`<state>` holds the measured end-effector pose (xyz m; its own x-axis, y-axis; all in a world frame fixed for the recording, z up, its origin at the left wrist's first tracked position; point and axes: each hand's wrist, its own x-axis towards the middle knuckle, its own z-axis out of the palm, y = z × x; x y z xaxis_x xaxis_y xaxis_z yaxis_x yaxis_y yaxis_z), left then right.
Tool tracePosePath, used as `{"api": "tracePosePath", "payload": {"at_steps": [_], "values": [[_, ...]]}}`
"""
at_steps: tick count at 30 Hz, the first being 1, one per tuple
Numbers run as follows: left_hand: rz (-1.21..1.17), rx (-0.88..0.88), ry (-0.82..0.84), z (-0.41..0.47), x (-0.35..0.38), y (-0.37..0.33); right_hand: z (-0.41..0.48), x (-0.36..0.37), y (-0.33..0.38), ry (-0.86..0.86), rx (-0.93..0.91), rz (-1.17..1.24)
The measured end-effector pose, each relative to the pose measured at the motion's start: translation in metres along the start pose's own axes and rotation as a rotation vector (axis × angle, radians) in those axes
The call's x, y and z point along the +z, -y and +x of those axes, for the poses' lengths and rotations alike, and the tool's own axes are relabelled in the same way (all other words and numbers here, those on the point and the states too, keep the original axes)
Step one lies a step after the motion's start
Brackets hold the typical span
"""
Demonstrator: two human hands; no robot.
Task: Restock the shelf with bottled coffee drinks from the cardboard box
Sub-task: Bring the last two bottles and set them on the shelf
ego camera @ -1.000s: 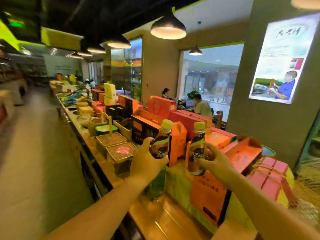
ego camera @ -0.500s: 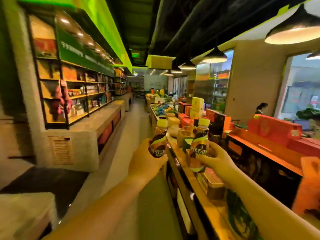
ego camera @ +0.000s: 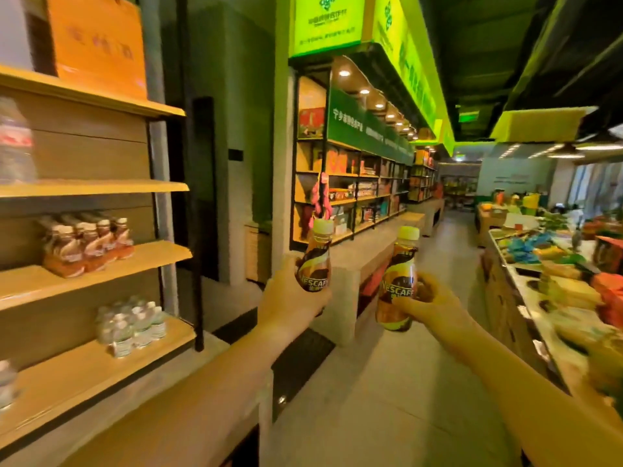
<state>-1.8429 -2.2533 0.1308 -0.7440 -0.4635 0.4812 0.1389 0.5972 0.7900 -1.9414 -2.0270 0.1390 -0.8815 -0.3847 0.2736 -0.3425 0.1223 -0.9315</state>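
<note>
Now the view has swung hard left vs half a sec ago: then it looked straight down the aisle w/ the display counter at 3 o'clock; a sec ago it faced the counter and its orange boxes. The wooden shelf unit [ego camera: 101,257] fills 9 o'clock instead, so the turn toward the restock spot looks nearly done. Carry phase, I'd say, placement not started.

Left hand [ego camera: 290,298] is wrapped around the lower body of one coffee bottle [ego camera: 315,261], fingers closed on it, bottle upright, tilted slightly. Right hand [ego camera: 435,305] grips a second coffee bottle [ego camera: 397,281] the same way, yellow cap up. Both bottles sit mid-frame, over the aisle floor, well apart from any shelf board. Cardboard box isn't in view.

On the shelf unit, a cluster of similar brown bottles [ego camera: 91,244] stands at approx 9 o'clock on the middle board, w/ bare board to its right up to the front edge, likely the target. Water bottles [ego camera: 131,326] occupy the board below. Image is motion-blurred, so labels there can't be read.

Room: open air between hands and shelf, nothing in the path. Watch the black upright post [ego camera: 199,230] at the unit's right end and the board above, which limits headroom going in. Counter [ego camera: 526,298] at 3 o'clock is clear of the arms.
</note>
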Motion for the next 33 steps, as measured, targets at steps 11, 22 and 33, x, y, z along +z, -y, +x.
{"api": "tracePosePath", "payload": {"at_steps": [11,22,33], "values": [[0.153,-0.158,-0.292,0.132,-0.083,0.141,0.201,0.18,-0.023,0.31,-0.196,-0.057],[0.277,-0.286,-0.541,0.234,-0.19,0.261,0.358,0.384,-0.025,0.611,-0.221,0.059],[0.419,-0.426,-0.852,0.321,-0.235,0.378,0.5,0.577,-0.043,0.943,-0.241,0.193]]}}
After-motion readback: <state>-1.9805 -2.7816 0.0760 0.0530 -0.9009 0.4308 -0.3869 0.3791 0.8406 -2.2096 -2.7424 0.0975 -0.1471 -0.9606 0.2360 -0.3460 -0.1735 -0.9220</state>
